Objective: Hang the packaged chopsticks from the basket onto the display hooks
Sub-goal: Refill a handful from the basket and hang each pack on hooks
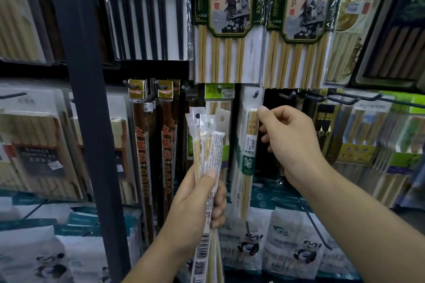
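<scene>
At six o'clock, nearest the camera, the left hand [197,204] grips a bundle of chopstick packs [207,142] upright. Its thumb lies across the front and its fingers [219,211] curl round the back. The punched hang-holes face up, presumably so the next pack can be drawn off ready for a hook. Barcodes and dense small print run down the backs, too fine to read.

Toward two o'clock from it, the right hand [292,142] pinches the right edge of a hanging pack [247,151], thumb in front and the other fingers curled behind. The pack's hole is already over the display hook [255,94], so the hold looks like seating or steadying. A green band on it bears 箸.

Farther back at nine o'clock, brown packs [166,145] read 火锅筷. At twelve o'clock, big carded sets [226,7] read 火锅筷, CHOPSTICKS and happiness. At eleven, black chopsticks [147,23] hang under 买5送1. No basket is in view.
</scene>
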Motion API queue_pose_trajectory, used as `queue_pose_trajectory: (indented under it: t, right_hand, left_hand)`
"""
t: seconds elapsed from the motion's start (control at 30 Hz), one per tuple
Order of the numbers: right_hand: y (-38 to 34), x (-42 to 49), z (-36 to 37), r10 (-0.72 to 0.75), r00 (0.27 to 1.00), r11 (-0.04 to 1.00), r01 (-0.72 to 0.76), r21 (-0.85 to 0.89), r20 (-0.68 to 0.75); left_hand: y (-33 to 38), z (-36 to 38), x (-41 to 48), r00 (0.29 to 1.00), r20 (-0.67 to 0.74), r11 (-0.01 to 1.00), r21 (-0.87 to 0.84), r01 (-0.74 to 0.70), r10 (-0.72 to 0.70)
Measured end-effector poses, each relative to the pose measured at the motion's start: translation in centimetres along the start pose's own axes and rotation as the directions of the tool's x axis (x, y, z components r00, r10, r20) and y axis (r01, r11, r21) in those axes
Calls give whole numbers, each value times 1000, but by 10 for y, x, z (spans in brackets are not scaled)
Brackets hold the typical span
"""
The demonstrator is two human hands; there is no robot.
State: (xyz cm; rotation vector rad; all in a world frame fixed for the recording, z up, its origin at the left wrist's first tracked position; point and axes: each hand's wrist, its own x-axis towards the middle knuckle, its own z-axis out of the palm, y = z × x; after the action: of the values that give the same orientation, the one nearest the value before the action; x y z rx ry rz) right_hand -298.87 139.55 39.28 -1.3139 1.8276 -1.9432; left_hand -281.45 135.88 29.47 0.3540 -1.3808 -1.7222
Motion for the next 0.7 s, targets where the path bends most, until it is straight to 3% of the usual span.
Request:
queue_pose_trajectory:
  t: [0.13,0.33,0.5,0.7]
  right_hand:
    - [-1,-16,2,-60,998,998,61,-13,29]
    - [-6,-31,14,-76,968,994,56,92,238]
    - [-3,-29,15,108,954,949,-183,255,279]
    - [-7,-17,12,29,990,988,-50,145,141]
  left_hand:
    - [1,3,-1,999,16,998,55,-30,29]
    - [-2,9,-3,998,52,999,17,-36,35]
    - [-4,9,-2,999,24,999,-24,-41,41]
    - [-9,7,1,993,-90,996,52,-75,80]
